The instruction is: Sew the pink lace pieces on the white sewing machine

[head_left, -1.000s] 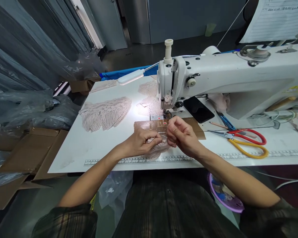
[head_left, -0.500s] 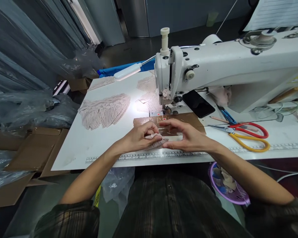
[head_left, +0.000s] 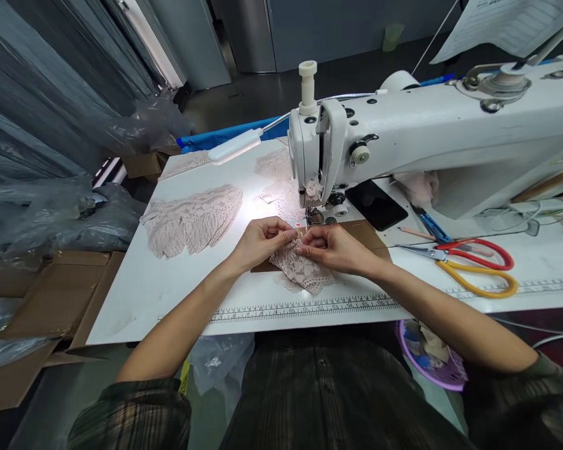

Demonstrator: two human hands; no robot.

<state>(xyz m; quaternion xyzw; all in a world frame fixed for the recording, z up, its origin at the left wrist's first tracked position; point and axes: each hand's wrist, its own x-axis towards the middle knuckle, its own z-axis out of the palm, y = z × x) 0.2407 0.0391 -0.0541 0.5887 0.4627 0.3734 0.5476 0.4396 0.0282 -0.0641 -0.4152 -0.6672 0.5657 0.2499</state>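
Note:
A small piece of pale pink lace (head_left: 304,270) hangs between my two hands, just in front of the sewing machine (head_left: 312,156). My left hand (head_left: 265,242) pinches its upper left edge between thumb and fingers. With thumb and forefinger, my right hand (head_left: 333,249) grips the same edge a little to the right. The lower part of the lace spreads toward the ruler strip (head_left: 281,309) on the table. Beneath the hands lies a brown plate (head_left: 368,237), partly covered. The needle area sits just beyond my fingertips.
Stacked lace pieces (head_left: 192,219) lie at left, and more lace (head_left: 276,178) lies under the lamp (head_left: 234,147). Right of the needle are a black phone (head_left: 376,205), blue snips (head_left: 432,225) and red-and-yellow scissors (head_left: 478,269). A purple basket (head_left: 443,378) stands below the table edge.
The lace, bunched in my left hand before, is now opened out and hanging lower. My right hand has moved left and closed on its edge. The view has shifted slightly.

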